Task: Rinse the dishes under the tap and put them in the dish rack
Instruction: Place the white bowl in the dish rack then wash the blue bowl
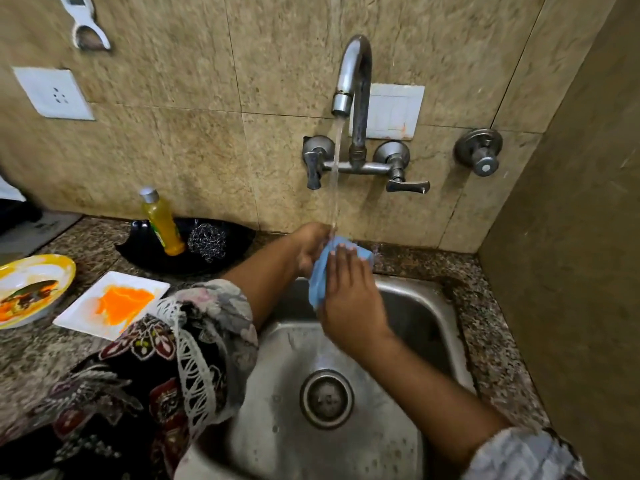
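Two hands: in the head view, your left hand (311, 249) and right hand (349, 299) meet at a blue cloth (317, 289) under the tap (353, 95), above the far rim of the sink (408, 306).
Left hand: it grips the far side of the cloth; its fingers are hidden, so how tightly you hold it cannot be told.
Right hand: its fingers lie flat and fairly straight over the cloth, pressing it rather than wrapping it.
Water: the stream (335, 174) lands where your hands meet.
Dishes: both wait unrinsed on the counter, near left of the sink.
Dish rack: not in view, so you cannot yet see where the rinsed dishes go.
Risk, splash: the stream strikes high above the basin, so water may spray onto the counter and wall behind.
Risk, sleeve: your loose left sleeve (194, 344) hangs just beside the square plate (78, 313) and could drag through the orange residue or nudge the plate.
Risk, slip: wet hands may lose a dish while lifting it over the rim.
Square plate: white, smeared with orange sauce.
Round bowl (64, 268): yellow-rimmed, holding dark and orange leftovers, partly cut off at the left edge.
Black tray (138, 251): far left of the sink, holding a yellow soap bottle (162, 225) leaning back, and a steel scrubber (207, 241) beside it.
Sink: holding no dishes, drain (326, 398) uncovered, droplets on the floor.
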